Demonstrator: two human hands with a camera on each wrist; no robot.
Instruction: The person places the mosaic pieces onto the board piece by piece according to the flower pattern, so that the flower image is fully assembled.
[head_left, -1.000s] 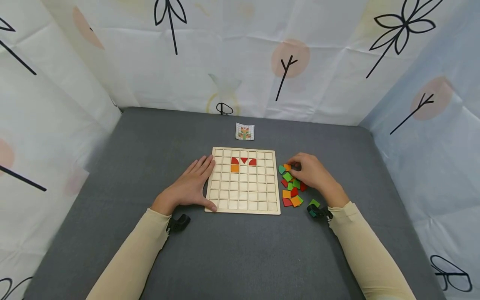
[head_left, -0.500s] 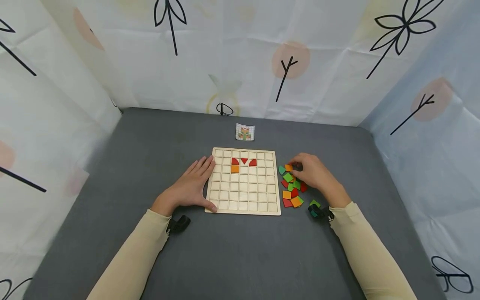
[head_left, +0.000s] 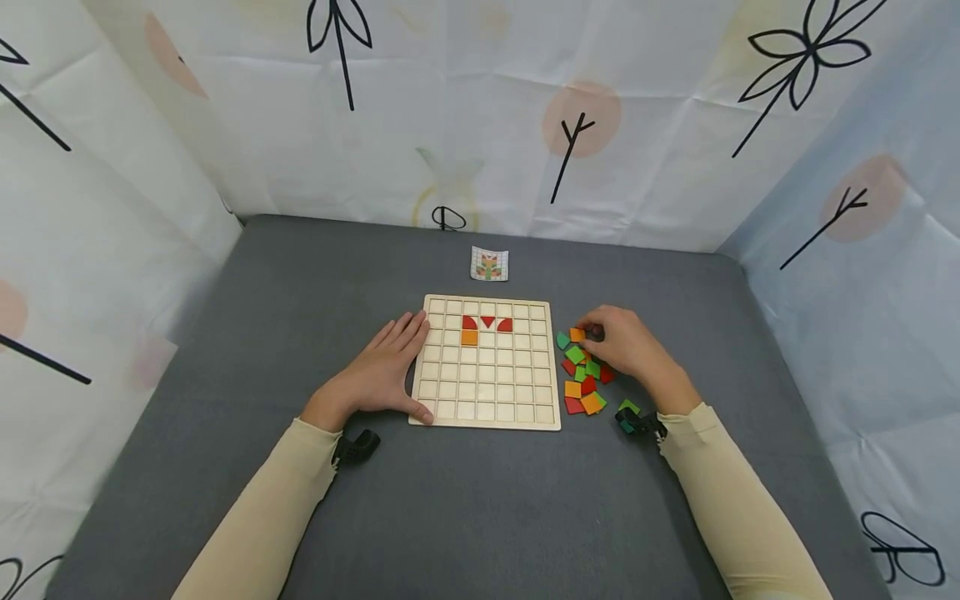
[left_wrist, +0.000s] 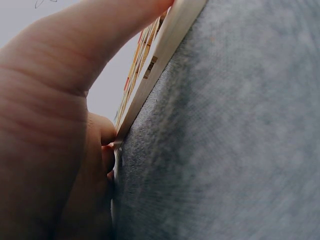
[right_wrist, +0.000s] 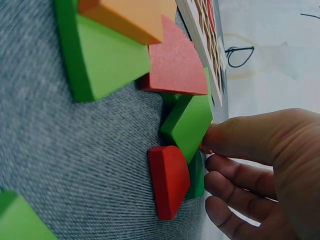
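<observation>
A pale wooden grid board (head_left: 486, 375) lies on the dark grey table. It bears two red quarter-round tiles (head_left: 505, 325), a red triangle tile (head_left: 487, 321) and one orange square tile (head_left: 469, 337). My left hand (head_left: 382, 367) rests along the board's left edge, fingers straight and thumb at the near corner. To the right of the board, my right hand (head_left: 622, 340) pinches an orange tile (head_left: 577, 335) at the far end of a loose tile heap. In the right wrist view the thumb and fingertips meet behind a green tile (right_wrist: 189, 125), which mostly hides the orange one.
Loose green, red and orange tiles (head_left: 573, 389) lie beside the board's right edge, some overlapping. One green tile (head_left: 629, 407) sits apart near the right wrist's black camera. Beyond the board lies a small pattern card (head_left: 489, 263). Printed cloth walls (head_left: 645, 192) surround the table.
The orange tile at my right fingertips has turned slightly and sits a little farther right. My left hand and the board stay put.
</observation>
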